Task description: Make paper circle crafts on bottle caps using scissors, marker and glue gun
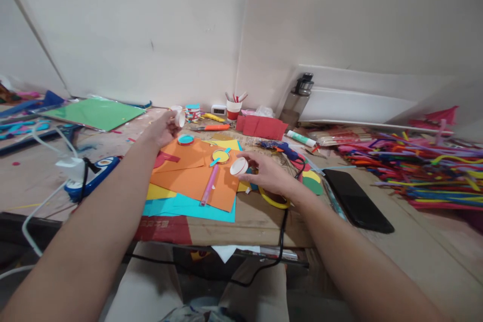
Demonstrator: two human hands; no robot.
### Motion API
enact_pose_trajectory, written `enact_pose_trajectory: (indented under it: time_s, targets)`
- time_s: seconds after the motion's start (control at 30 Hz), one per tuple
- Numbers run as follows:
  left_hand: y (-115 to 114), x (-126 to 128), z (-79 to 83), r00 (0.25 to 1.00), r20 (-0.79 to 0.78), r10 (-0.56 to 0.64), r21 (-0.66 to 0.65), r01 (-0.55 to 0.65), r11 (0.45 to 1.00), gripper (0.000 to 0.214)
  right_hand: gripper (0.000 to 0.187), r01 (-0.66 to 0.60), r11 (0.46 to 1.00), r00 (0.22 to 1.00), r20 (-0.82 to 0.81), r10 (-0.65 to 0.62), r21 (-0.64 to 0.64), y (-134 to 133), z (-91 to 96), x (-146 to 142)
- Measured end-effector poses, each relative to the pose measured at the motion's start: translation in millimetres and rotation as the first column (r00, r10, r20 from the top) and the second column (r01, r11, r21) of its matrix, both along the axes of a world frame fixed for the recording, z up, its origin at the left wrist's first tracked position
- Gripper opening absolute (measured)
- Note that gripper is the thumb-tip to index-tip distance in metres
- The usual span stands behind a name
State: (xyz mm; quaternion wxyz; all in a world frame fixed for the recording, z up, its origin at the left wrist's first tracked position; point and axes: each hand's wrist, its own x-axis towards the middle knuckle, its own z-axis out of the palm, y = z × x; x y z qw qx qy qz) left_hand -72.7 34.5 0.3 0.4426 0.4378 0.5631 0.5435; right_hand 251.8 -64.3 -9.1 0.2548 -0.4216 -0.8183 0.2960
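My left hand [164, 130] reaches out over the table and is closed on a small white paper cup [178, 116], held tilted near the back of the orange paper. My right hand [264, 173] is closed on a second small white cup with a red rim [239, 166], held over the right edge of the orange paper sheets [188, 173]. On those sheets lie a round blue disc with a red rim [185, 139], a yellow disc with a red rim [221, 156] and a pink straw [210, 186]. Cyan paper [177, 206] lies underneath.
A green sheet [96, 113] lies at the back left, a blue glue gun [92, 176] with cables at the left. A red-and-white cup with tools [234, 108], a bottle [296, 100], red paper [262, 127], a black phone [356, 200] and a pile of coloured pipe cleaners [422, 171] are to the right.
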Motion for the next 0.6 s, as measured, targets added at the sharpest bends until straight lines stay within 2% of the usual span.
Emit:
enact_pose_trajectory:
  time_s: [0.03, 0.07, 0.13, 0.2, 0.27, 0.33, 0.4, 0.43, 0.47, 0.53, 0.6]
  targets:
    - [-1, -2, 0.9, 0.987, 0.159, -0.025, 0.013, 0.023, 1.000, 0.023, 0.052, 0.001, 1.000, 1.000, 0.002, -0.001, -0.004, 0, 0.2, 0]
    - [-2, -3, 1.4, 0.941, 0.334, -0.049, 0.028, 0.042, 0.999, 0.026, 0.052, 0.002, 1.000, 1.000, 0.004, -0.001, -0.009, 0, 0.4, 0]
    - [-4, -5, 1.5, 0.803, 0.590, -0.086, 0.053, 0.068, 0.996, 0.030, 0.054, 0.005, 1.000, 1.000, -0.001, -0.005, -0.029, -1, 0.9, -1]
    - [-5, -4, 1.2, 0.753, 0.651, -0.098, 0.065, 0.073, 0.995, 0.032, 0.055, 0.026, 0.998, 0.999, -0.038, -0.029, -0.055, -1, 1.5, -2]
    - [-3, -2, 0.2, 0.782, 0.615, -0.100, 0.084, 0.061, 0.995, 0.031, 0.052, 0.048, 0.996, 0.995, -0.081, -0.054, -0.074, -2, 2.3, -3]
    - [0, 2, -2.3, 0.879, 0.476, -0.032, 0.101, -0.018, 0.995, 0.028, 0.044, 0.043, 0.996, 0.993, -0.109, -0.051, -0.073, -2, 3.2, -3]
    - [2, 5, -7.1, 0.976, 0.193, 0.102, 0.152, -0.133, 0.979, 0.025, 0.040, 0.023, 0.997, 0.991, -0.128, -0.032, -0.072, -2, 3.8, -2]
    - [2, 6, -10.3, 0.987, 0.000, 0.160, 0.192, -0.157, 0.969, 0.025, 0.040, 0.015, 0.997, 0.989, -0.146, -0.026, -0.078, -1, 3.9, -2]
    - [3, 7, -13.8, 0.965, -0.188, 0.183, 0.222, -0.140, 0.965, 0.026, 0.041, 0.008, 0.996, 0.985, -0.172, -0.023, -0.089, 0, 3.7, -1]
    - [3, 7, -21.1, 0.861, -0.478, 0.172, 0.218, -0.074, 0.973, 0.028, 0.046, -0.003, 0.993, 0.969, -0.244, -0.026, -0.119, 2, 2.5, 1]
    - [3, 7, -27.5, 0.752, -0.646, 0.132, 0.183, -0.016, 0.983, 0.027, 0.052, -0.008, 0.991, 0.947, -0.319, -0.036, -0.136, 5, 0.6, 3]
